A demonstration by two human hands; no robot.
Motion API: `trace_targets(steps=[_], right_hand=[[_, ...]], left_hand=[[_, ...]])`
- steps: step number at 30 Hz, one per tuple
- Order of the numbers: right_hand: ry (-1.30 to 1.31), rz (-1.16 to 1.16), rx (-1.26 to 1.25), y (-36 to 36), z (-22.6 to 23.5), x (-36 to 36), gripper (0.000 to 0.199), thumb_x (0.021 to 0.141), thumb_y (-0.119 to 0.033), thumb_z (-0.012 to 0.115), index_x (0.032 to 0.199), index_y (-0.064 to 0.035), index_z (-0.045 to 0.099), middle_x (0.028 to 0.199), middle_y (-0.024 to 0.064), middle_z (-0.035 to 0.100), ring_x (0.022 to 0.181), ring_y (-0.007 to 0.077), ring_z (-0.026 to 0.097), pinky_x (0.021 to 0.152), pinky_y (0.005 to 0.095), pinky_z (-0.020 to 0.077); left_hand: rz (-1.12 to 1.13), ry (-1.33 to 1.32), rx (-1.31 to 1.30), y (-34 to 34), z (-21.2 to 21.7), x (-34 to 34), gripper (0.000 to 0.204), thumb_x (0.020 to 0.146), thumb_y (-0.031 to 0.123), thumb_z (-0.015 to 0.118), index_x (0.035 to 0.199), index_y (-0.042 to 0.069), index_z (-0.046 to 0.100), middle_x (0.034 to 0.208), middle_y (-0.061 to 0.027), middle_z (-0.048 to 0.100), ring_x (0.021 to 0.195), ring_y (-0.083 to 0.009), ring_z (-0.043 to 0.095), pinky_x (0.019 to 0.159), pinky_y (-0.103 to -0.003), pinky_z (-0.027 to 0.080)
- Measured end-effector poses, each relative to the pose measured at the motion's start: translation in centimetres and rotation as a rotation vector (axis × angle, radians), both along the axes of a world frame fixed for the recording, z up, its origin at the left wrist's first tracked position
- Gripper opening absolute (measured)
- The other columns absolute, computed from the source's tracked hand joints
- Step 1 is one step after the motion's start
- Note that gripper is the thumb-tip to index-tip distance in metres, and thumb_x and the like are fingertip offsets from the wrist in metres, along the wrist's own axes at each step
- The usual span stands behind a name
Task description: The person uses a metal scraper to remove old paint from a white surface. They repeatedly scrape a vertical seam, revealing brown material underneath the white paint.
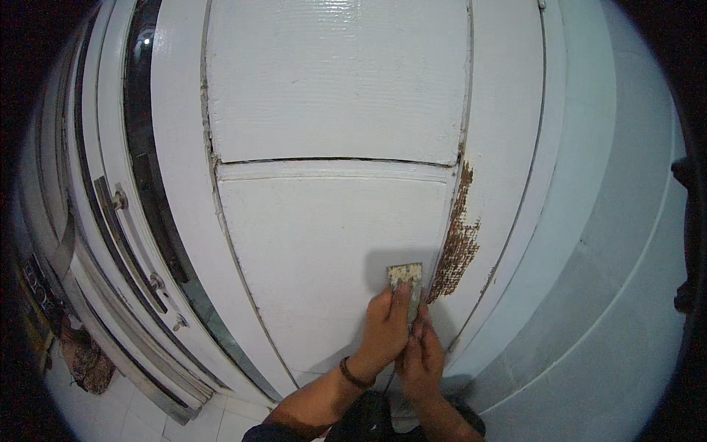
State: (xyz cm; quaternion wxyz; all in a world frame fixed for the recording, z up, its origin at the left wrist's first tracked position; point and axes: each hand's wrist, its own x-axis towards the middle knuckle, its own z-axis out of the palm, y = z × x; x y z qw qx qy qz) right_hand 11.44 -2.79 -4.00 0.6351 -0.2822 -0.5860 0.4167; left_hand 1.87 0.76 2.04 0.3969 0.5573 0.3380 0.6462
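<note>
A paint scraper (404, 275) with a flat, blotchy blade points upward in front of a white panelled door (309, 221). My left hand (384, 320) is closed on it just below the blade's broad end, fingers lying along it. Lower down, my right hand (423, 357) is closed round its lower part, which the fingers mostly hide. Just right of the blade, a rough brown patch (460, 250) of bared wood runs along the door's right stile. Whether the blade touches the door, I cannot tell.
On the left stands another white door leaf with a long handle (129, 243) and a dark glass strip. A crumpled brown bag or cloth (87, 359) lies on the tiled floor (140, 412). A pale grey wall (589, 317) curves along the right.
</note>
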Motion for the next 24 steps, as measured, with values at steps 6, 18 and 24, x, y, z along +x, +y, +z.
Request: trace_targets(steps=[6,18,24], right_hand=[[-0.03,0.03,-0.084,-0.6,1.0,0.5,0.06,0.106,-0.018,0.041,0.158,0.0037,0.02,0.124,0.0068,0.058,0.071,0.0042,0.051,0.058,0.0192,0.0423],[-0.019,0.001,-0.118,-1.4,1.8,0.0,0.049,0.11,-0.017,0.038,0.156,-0.0026,0.032,0.074,-0.0047,0.049,0.058,0.003,0.041,0.05,0.0203,0.0354],[-0.023,-0.051,0.009,-0.6,1.1,0.2,0.052,0.109,-0.018,0.038,0.157,-0.0008,0.029,0.092,0.0,0.051,0.069,0.0056,0.046,0.06,0.0222,0.0393]], left_hand=[[-0.03,-0.033,-0.096,-1.0,0.6,0.2,0.037,0.109,0.028,0.044,0.098,0.0,0.065,0.081,-0.0055,0.068,0.074,-0.0096,0.06,0.065,-0.029,0.051],[-0.02,-0.029,-0.101,-0.6,-0.4,0.2,0.038,0.11,0.028,0.043,0.097,-0.001,0.063,0.077,-0.0049,0.066,0.068,-0.0115,0.062,0.06,-0.029,0.051],[-0.03,0.045,-0.012,0.9,-1.0,0.0,0.038,0.11,0.029,0.042,0.103,-0.001,0.064,0.079,-0.0053,0.067,0.068,-0.0114,0.06,0.06,-0.029,0.051]])
